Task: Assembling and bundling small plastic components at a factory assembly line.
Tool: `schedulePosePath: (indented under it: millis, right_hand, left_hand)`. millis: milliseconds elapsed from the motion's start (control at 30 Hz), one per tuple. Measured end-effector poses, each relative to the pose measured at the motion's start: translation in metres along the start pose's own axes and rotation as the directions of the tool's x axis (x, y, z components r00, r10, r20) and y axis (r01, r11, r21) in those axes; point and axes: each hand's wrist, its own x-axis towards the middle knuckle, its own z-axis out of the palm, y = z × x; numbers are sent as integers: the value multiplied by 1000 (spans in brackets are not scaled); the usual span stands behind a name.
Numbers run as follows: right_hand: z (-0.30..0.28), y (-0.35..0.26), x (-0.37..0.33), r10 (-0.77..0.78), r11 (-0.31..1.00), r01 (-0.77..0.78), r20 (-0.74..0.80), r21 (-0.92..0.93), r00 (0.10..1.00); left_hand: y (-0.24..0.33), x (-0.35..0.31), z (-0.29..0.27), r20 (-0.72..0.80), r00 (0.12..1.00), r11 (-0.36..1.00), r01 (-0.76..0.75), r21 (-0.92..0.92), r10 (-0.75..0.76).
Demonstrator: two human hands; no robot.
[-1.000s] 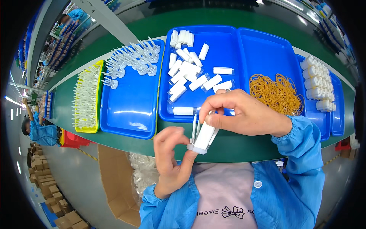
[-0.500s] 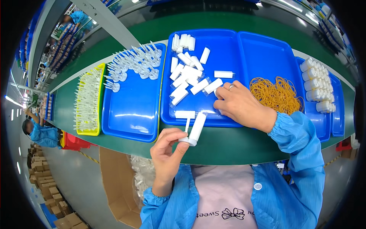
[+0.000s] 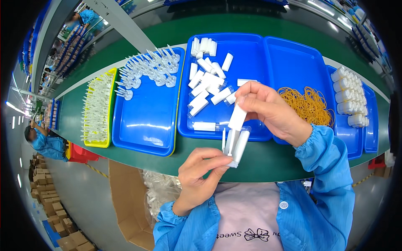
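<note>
Between finger and thumb, my left hand (image 3: 201, 171) pinches the round base of a white plastic holder with thin upright prongs (image 3: 224, 141). On its right side stands a white roll in a clear sleeve (image 3: 241, 146). My right hand (image 3: 270, 109) grips a second white roll (image 3: 238, 118), its clear sleeve reaching down among the prongs; whether a prong is inside cannot be told. Behind my hands, a blue tray (image 3: 251, 52) contains several more sleeved white rolls (image 3: 207, 83).
To the left, several pronged white holders (image 3: 159, 69) stand in a blue tray (image 3: 142, 117); beyond it is a yellow tray (image 3: 109, 121) of thin white pieces. Rubber bands (image 3: 307, 104) lie in a tray at right, beside bundled white rolls (image 3: 349, 94). A cardboard box (image 3: 123, 201) stands below the table.
My right hand has left the tray with a white roll and come over the holder. My left hand has shifted right and slightly down with the holder.
</note>
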Motion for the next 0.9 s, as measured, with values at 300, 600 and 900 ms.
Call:
schedulePosePath:
  millis: [300, 600, 900]
  right_hand:
    - [0, 0, -6, -31, 992, 34, 28, -120, 999]
    - [28, 11, -31, -110, 987, 116, 51, -113, 993]
    - [-16, -1, 13, -474, 164, 460, 339, -873, 813]
  left_hand:
    - [3, 1, -2, 17, 1000, 1000, -13, 26, 13]
    - [12, 7, 25, -393, 910, 977, 54, -207, -134]
    - [-26, -2, -2, -255, 960, 992, 124, 22, -115]
